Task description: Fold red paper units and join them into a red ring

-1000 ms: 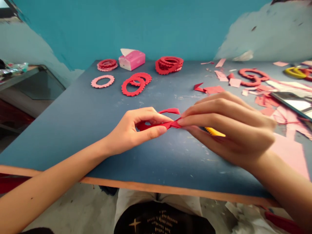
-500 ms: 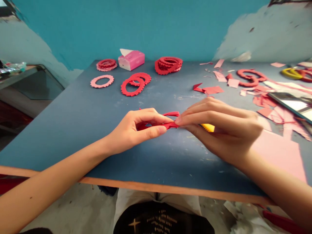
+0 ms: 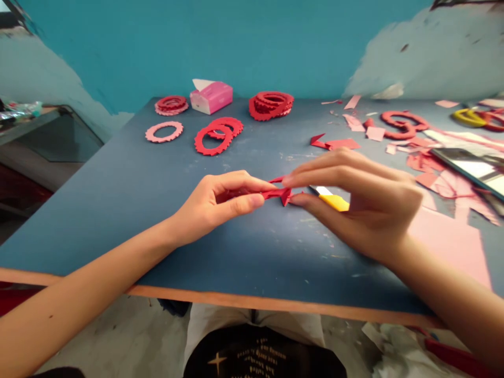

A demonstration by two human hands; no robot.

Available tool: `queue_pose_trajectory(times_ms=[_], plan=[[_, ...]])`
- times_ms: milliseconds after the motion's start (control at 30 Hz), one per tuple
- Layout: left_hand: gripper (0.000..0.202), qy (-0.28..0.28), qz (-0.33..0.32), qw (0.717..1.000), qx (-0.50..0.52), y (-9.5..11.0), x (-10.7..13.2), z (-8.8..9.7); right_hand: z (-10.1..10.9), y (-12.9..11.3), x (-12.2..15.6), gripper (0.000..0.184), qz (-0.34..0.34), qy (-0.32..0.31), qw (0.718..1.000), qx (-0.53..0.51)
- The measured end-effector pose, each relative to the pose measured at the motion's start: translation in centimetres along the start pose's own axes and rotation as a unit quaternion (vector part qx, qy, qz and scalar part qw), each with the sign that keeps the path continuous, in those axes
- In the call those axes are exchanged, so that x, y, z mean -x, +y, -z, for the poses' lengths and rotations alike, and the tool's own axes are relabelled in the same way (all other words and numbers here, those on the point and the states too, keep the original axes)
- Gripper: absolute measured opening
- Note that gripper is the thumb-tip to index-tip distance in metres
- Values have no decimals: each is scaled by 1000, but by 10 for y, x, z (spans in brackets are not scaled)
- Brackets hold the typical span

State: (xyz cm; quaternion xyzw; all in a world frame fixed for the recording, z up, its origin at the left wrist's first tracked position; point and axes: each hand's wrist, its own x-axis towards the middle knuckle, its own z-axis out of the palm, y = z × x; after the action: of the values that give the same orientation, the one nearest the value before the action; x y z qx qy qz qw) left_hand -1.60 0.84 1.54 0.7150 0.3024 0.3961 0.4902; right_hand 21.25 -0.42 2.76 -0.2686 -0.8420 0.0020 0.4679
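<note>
My left hand (image 3: 220,202) pinches one end of a thin red paper strip (image 3: 277,193) just above the blue table (image 3: 129,210). My right hand (image 3: 358,202) pinches the strip's other end between thumb and fingertips. A yellow and white cutter (image 3: 331,198) lies across my right palm, its tip poking out under the fingers. Both hands meet near the middle of the table, fingers closed on the paper.
Red and pink scalloped paper rings (image 3: 214,137) lie at the back left, with stacks (image 3: 271,104) further back beside a pink tissue box (image 3: 211,96). Pink and red scraps (image 3: 429,157), a metal ruler (image 3: 468,165) and pink sheet (image 3: 452,241) cover the right side.
My right hand's fingers have lifted a little, showing more of the cutter. The strip between the hands has bunched shorter and folded at the pinch point.
</note>
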Motion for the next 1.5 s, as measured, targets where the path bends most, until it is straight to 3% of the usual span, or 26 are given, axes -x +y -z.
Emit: queue_pose_trajectory(times_ms=[133, 200, 300, 400, 733, 900, 1133, 1333, 1500], plan=[[17, 55, 7, 995, 87, -3, -2, 3, 10, 12, 0, 10, -58, 71, 993, 74], [17, 83, 12, 990, 110, -4, -4, 5, 13, 21, 0, 12, -107, 59, 986, 115], [18, 95, 14, 989, 109, -4, -4, 6, 11, 34, 1, 13, -121, -64, 981, 135], [17, 88, 13, 990, 109, -4, -3, 6, 5, 42, 5, 18, -70, -194, 966, 154], [16, 69, 26, 988, 138, -6, -5, 8, -2, 45, 14, 19, -36, -269, 941, 202], [17, 79, 38, 981, 176, -5, -6, 8, -2, 43, 13, 21, 7, -267, 940, 212], [26, 62, 40, 978, 193, -6, -5, 10, 6, 41, 8, 12, 0, -262, 948, 182], [29, 68, 37, 976, 203, -4, -6, 8, 7, 31, 6, 7, -53, -145, 983, 96], [30, 78, 34, 981, 176, -3, -6, 7, 5, 23, 5, 14, -144, -53, 987, -55]])
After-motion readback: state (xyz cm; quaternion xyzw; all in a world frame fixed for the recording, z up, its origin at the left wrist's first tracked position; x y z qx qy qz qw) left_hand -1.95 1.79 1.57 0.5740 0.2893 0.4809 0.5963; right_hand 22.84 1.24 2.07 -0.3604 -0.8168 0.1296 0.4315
